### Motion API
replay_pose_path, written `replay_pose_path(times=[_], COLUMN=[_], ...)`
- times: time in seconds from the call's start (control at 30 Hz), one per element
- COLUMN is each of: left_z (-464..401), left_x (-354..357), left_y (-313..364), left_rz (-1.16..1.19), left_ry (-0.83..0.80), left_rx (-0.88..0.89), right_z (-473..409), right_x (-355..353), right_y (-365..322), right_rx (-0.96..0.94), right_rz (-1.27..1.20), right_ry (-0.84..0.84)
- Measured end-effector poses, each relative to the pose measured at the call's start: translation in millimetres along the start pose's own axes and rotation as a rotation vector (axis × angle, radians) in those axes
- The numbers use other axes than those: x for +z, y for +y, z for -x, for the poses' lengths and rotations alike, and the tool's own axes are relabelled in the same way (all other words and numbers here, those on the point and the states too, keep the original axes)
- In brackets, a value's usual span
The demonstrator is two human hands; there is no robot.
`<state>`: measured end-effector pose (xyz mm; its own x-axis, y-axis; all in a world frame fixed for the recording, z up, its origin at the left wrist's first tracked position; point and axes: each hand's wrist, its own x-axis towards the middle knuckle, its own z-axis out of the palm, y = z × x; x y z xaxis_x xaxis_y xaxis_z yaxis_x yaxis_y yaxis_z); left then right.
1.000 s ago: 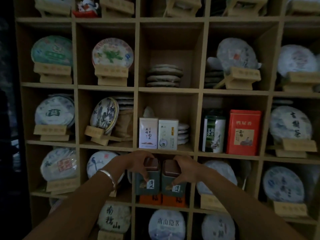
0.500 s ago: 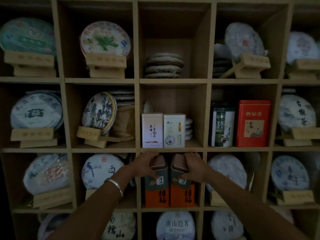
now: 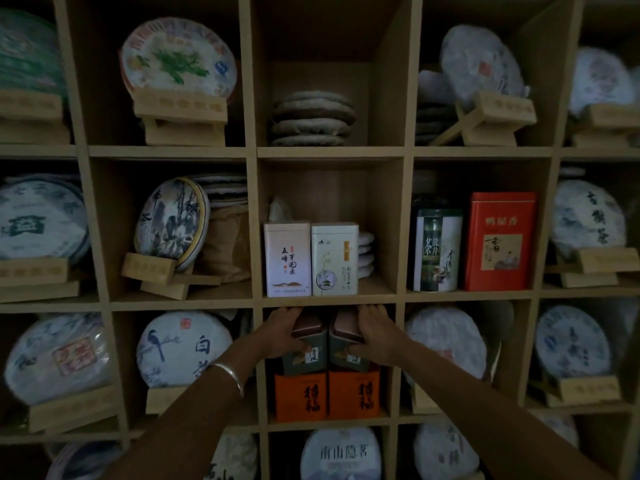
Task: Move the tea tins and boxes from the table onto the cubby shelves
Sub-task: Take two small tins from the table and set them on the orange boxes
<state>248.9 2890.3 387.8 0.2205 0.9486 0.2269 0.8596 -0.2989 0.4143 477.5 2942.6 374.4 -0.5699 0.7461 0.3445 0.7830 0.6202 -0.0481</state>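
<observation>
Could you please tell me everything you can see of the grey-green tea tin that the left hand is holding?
The grey-green tea tin with a brownish lid is squarish, looks like metal and bears a pale label with dark characters. It stands upright in the centre cubby, on top of an orange box with black characters, close beside a matching grey-green tin; whether they touch is unclear. The left hand grips it, fingers over the lid, thumb on its front.

I count two grey-green tins side by side on two orange boxes. Above them I see two white tins, then one green canister beside one red tin. Two hands reach in.
</observation>
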Motion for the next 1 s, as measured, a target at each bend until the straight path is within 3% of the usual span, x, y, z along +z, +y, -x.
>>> replay_pose_path(times=[0.23, 0.33, 0.5, 0.67, 0.9, 1.0], left_z=[-18.3, -23.0, -21.0, -11.3, -4.5, -3.9], left_x=[0.8, -0.7, -2.1, 5.4, 13.8, 12.5], left_y=[-3.4, -4.1, -3.4, -5.5, -9.7, -8.3], left_rz=[-0.009, -0.051, -0.090, -0.153, -0.306, -0.253], left_ry=[-0.079, -0.123, -0.087, 0.076, 0.258, 0.237], left_rx=[-0.030, -0.042, -0.007, 0.097, 0.096, 0.091], right_z=[-19.3, -26.8, -30.8, -18.8, -8.9, -6.1], right_x=[-0.9, -3.3, -4.8, -2.4, 13.7, 18.6], right_y=[8.9, 9.0, 10.7, 15.6, 18.4, 16.2], right_rx=[-0.080, -0.029, -0.030, -0.174, -0.120, -0.130], right_rz=[-0.258, -0.307, -0.255, -0.171, 0.149, 0.120], right_ry=[-0.012, -0.110, -0.163, -0.058, 0.108, 0.134])
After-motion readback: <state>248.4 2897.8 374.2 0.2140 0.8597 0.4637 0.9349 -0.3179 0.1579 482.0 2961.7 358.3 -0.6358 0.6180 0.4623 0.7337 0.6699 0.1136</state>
